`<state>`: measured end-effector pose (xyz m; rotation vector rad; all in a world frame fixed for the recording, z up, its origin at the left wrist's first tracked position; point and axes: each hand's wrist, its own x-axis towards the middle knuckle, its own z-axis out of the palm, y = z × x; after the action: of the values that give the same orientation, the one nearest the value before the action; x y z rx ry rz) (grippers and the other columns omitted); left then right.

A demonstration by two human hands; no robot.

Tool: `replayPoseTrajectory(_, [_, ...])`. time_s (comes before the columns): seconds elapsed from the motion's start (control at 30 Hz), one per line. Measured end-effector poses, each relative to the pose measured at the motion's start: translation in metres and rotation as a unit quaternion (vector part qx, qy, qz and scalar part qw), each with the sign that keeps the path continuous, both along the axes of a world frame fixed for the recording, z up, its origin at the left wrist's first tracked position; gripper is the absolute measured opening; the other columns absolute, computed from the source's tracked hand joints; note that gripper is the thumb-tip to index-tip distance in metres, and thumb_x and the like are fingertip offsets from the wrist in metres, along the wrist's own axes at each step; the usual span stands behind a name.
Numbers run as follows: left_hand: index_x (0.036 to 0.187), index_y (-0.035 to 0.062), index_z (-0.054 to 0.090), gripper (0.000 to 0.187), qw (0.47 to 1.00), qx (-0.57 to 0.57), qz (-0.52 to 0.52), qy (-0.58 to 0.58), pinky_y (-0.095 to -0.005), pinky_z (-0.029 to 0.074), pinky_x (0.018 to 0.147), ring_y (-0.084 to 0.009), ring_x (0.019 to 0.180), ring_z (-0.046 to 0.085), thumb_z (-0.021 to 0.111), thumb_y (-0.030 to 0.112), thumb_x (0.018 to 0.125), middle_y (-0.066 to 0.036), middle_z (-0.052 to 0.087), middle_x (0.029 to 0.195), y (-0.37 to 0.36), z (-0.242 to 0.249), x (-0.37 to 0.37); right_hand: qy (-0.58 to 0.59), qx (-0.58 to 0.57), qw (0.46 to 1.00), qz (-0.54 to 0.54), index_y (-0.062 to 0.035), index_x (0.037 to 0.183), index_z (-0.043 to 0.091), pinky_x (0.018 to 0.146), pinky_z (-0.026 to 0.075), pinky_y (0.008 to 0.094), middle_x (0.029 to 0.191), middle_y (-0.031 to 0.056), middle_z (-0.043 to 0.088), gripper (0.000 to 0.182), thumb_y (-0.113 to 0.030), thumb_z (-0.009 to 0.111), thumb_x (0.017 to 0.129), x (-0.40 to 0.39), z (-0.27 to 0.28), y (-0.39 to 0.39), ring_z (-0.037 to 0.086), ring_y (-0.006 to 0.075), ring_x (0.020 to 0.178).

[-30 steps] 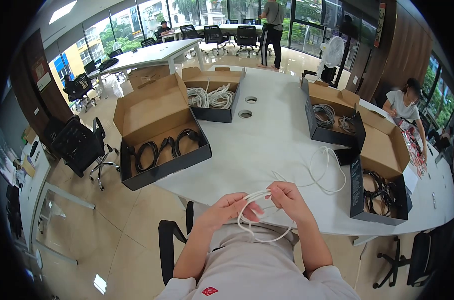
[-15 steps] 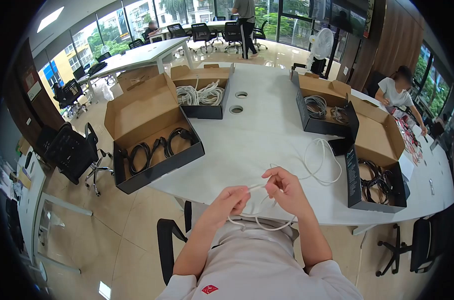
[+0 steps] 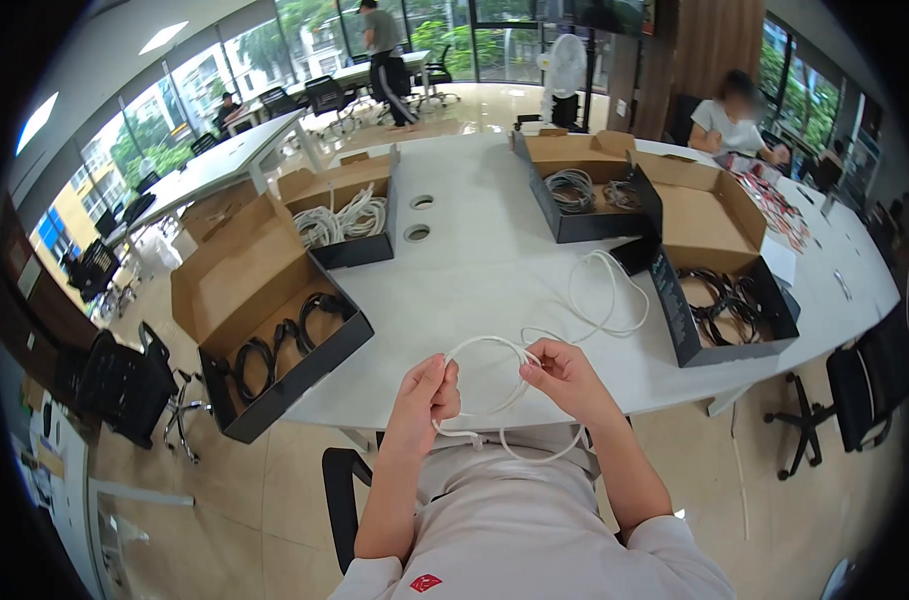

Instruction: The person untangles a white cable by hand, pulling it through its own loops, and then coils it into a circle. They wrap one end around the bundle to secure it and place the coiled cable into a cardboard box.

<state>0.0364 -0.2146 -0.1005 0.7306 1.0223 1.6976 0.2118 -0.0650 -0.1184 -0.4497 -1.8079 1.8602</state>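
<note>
My left hand is closed around a white cable in front of my body, at the table's near edge. Between my hands the cable arches up in a rounded loop. My right hand pinches the same cable on the other side, thumb against fingers. One short end with a small connector hangs below the left hand, over my lap. Another loop droops beneath the right hand. The remaining cable trails onto the white table in loose coils beyond the right hand.
At left, one open box holds black cables and another white cables. At right, an open box contains grey coils; a nearer one holds black cables. A seated person handles red items. A chair stands left.
My hands have moved apart, and the cable between them has gone from a short stretch to a raised loop. My left hand has turned more upright. The view has shifted and tilted.
</note>
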Motion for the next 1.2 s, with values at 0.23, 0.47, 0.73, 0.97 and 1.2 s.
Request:
replayPoseTrajectory(0.23, [0.082, 0.0085, 0.048, 0.032, 0.998, -0.004, -0.015, 0.064, -0.0226, 0.016, 0.044, -0.0038, 0.047, 0.017, 0.044, 0.034, 0.101, 0.008, 0.023, 0.058, 0.016, -0.004, 0.008, 0.061, -0.059, 0.995, -0.055, -0.0037, 0.105, 0.055, 0.090, 0.045, 0.0277, 0.103, 0.0049, 0.063, 0.018, -0.002, 0.061, 0.088, 0.019, 0.015, -0.021, 0.061, 0.0150, 0.104])
replayPoseTrajectory(0.47, [0.081, 0.0104, 0.048, 0.030, 0.997, 0.067, 0.002, 0.031, -0.0232, 0.016, 0.044, -0.0037, 0.046, 0.017, 0.045, 0.032, 0.101, 0.008, 0.024, 0.057, 0.028, -0.009, 0.020, 0.129, -0.057, 0.986, -0.092, -0.0036, 0.117, 0.050, 0.093, 0.046, 0.0317, 0.109, 0.0100, 0.063, 0.025, -0.004, 0.055, 0.093, 0.029, 0.024, -0.038, 0.061, 0.0210, 0.108])
replayPoseTrajectory(0.73, [0.079, 0.0110, 0.046, 0.033, 0.992, 0.085, -0.010, -0.087, -0.0256, 0.016, 0.044, -0.0058, 0.045, 0.015, 0.043, 0.034, 0.102, 0.007, 0.022, 0.055, 0.035, -0.011, 0.035, 0.125, -0.166, 0.970, -0.129, -0.0027, 0.109, 0.054, 0.090, 0.047, 0.0326, 0.080, 0.0004, 0.054, 0.027, -0.027, 0.043, 0.102, 0.024, 0.006, -0.045, 0.056, 0.0121, 0.082])
replayPoseTrajectory(0.97, [0.084, 0.0099, 0.044, 0.035, 0.977, 0.102, -0.093, -0.159, -0.0278, 0.038, 0.065, -0.0109, 0.062, 0.039, 0.033, 0.036, 0.104, 0.001, 0.037, 0.065, 0.046, -0.041, 0.048, 0.220, -0.243, 0.925, -0.190, -0.0026, 0.094, 0.055, 0.067, 0.039, 0.0259, 0.067, -0.0045, 0.038, 0.027, -0.027, 0.046, 0.101, 0.023, 0.009, -0.045, 0.038, 0.0078, 0.064])
replayPoseTrajectory(1.2, [0.085, 0.0139, 0.045, 0.034, 0.985, -0.022, -0.104, -0.135, -0.0384, 0.046, 0.091, -0.0193, 0.078, 0.055, 0.030, 0.038, 0.104, -0.006, 0.053, 0.084, 0.039, -0.013, 0.060, 0.209, -0.210, 0.931, -0.215, -0.0003, 0.096, 0.056, 0.062, 0.035, 0.0252, 0.065, -0.0043, 0.037, 0.028, -0.026, 0.047, 0.101, 0.029, 0.011, -0.038, 0.036, 0.0080, 0.062])
